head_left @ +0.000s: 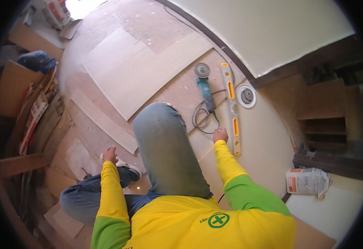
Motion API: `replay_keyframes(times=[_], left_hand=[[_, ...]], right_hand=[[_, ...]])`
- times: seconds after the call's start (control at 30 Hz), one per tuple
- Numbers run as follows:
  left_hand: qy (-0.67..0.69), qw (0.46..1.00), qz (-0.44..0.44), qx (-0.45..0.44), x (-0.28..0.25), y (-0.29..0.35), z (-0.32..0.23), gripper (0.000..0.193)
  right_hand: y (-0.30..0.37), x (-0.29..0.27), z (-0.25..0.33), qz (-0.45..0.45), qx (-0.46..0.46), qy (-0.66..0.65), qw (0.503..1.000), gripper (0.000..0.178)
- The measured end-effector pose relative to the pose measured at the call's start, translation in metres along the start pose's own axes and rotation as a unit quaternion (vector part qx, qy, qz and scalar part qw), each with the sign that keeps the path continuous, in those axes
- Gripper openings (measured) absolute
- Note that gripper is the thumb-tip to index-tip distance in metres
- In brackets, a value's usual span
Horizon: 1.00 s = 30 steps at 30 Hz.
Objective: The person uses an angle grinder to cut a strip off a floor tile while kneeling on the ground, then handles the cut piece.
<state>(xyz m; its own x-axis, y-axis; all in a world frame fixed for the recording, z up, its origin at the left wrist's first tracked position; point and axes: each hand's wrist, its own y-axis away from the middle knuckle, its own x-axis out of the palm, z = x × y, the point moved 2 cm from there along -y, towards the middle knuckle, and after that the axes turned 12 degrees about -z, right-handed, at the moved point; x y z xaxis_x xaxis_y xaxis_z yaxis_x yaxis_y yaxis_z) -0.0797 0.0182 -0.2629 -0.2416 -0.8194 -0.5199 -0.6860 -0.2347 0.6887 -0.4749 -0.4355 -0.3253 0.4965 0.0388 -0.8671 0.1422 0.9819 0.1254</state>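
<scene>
— On the pale tile [256, 137], just beside the long level [231, 108]: right hand [220, 135], fingers bunched together, maybe pinching something too small to tell.
— And left hand [110, 154]?
— Resting near the shoe [127, 168], fingers loosely curled, holding nothing. Grinder [204, 85] lying beyond, cord [202, 118] coiled near the right hand.

Room under renovation, tiling site: dusty bare floor [148, 20], loose tiles [144, 66], angle grinder [205, 85], spirit level [231, 108], mortar bag [307, 181], scrap boards [36, 120] along left edge.
</scene>
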Motion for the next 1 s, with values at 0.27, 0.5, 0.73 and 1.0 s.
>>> replay_keyframes(times=[0.27, 0.5, 0.73, 1.0], left_hand=[[0.337, 0.853, 0.113, 0.382, -0.153, 0.196, -0.185, 0.049], [0.3, 0.854, -0.058, 0.422, -0.321, 0.194, -0.108, 0.044], [0.118, 0.958, -0.247, 0.087, -0.283, 0.01, 0.101, 0.045], [-0.122, 0.927, -0.355, 0.01, -0.23, -0.062, 0.13, 0.063]], right_hand=[[-0.035, 0.054, 0.088, 0.105, -0.062, -0.172, 0.978, 0.044], [-0.066, 0.016, 0.202, 0.157, -0.1, -0.333, 0.925, 0.043], [-0.053, -0.159, 0.355, 0.212, -0.115, -0.416, 0.877, 0.048], [0.096, -0.246, 0.433, 0.205, -0.267, -0.437, 0.834, 0.047]])
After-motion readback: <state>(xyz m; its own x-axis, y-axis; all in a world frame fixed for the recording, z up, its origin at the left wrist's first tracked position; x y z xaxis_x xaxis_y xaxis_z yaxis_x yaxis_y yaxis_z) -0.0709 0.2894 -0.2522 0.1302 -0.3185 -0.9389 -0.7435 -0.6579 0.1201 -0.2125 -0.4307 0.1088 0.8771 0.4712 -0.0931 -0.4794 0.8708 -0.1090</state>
